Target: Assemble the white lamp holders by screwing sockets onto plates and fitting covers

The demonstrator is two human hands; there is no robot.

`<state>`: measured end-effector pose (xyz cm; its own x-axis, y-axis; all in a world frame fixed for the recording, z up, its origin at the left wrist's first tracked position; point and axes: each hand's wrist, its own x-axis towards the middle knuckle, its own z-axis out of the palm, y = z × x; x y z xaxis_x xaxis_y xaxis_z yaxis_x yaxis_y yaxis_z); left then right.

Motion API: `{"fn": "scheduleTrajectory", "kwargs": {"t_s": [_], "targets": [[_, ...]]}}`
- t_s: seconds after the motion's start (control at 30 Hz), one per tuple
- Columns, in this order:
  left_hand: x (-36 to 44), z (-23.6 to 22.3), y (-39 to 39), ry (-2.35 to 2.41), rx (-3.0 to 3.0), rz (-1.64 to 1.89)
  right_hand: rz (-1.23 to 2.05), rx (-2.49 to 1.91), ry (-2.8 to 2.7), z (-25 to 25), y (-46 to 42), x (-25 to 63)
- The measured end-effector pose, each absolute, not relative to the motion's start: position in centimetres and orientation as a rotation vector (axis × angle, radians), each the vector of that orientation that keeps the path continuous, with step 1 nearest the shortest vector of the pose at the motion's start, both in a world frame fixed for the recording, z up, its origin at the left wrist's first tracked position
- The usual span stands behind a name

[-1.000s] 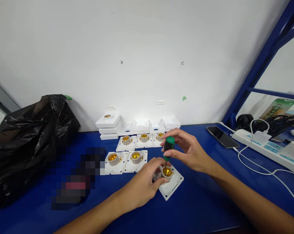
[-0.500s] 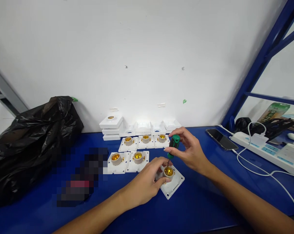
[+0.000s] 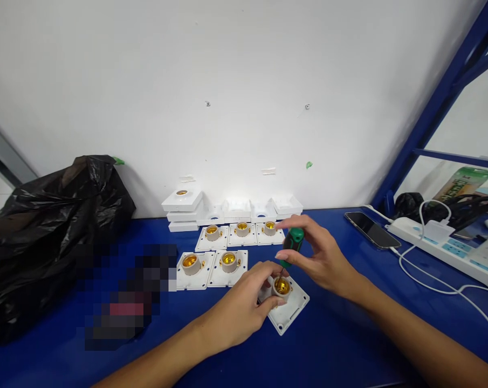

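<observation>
My right hand (image 3: 317, 257) grips the green and black handle of a screwdriver (image 3: 294, 247), its shaft pointing down into a lamp socket (image 3: 282, 288). That socket has a brass-coloured inside and a pale ring, and stands on a square white base plate (image 3: 291, 314) turned cornerwise. My left hand (image 3: 249, 302) holds the socket from the left, thumb in front and fingers behind. The screwdriver's tip is hard to make out inside the socket. Behind my left hand lie several like plates with sockets, among them a near one (image 3: 228, 262) and a far one (image 3: 242, 230).
White covers (image 3: 183, 200) are stacked by the wall, with more covers (image 3: 287, 205) beside them. A black plastic bag (image 3: 61, 231) fills the left, near a blurred-out dark item (image 3: 126, 302). At right are a phone (image 3: 372, 230), a power strip (image 3: 449, 250) and white cables on the blue table (image 3: 341, 345).
The view has shifted slightly. My right hand's fingers have moved a little around the screwdriver handle, while my left hand keeps its hold on the socket.
</observation>
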<state>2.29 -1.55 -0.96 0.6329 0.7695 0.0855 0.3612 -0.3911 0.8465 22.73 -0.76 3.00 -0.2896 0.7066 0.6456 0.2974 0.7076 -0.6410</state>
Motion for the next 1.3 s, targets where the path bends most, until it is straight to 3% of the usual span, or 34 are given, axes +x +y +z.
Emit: {"fn": "scheduleTrajectory", "kwargs": {"t_s": [0.23,0.57,0.8,1.3], "targets": [[2.3,-0.9,-1.5,0.891,2.002,0.596,0.689,-0.743,-2.054,4.2,-0.8,23.3],[2.4,-0.8,-1.5,0.903,1.993,0.584,0.575,-0.769,-2.114,4.6,-0.5,23.6],[2.4,-0.9,-1.3,0.884,1.993,0.605,0.779,-0.677,-2.080,4.9,-0.5,23.9],[2.5,-0.9,-1.3,0.892,1.991,0.608,0.635,-0.744,-1.943,3.4,0.2,23.3]]}}
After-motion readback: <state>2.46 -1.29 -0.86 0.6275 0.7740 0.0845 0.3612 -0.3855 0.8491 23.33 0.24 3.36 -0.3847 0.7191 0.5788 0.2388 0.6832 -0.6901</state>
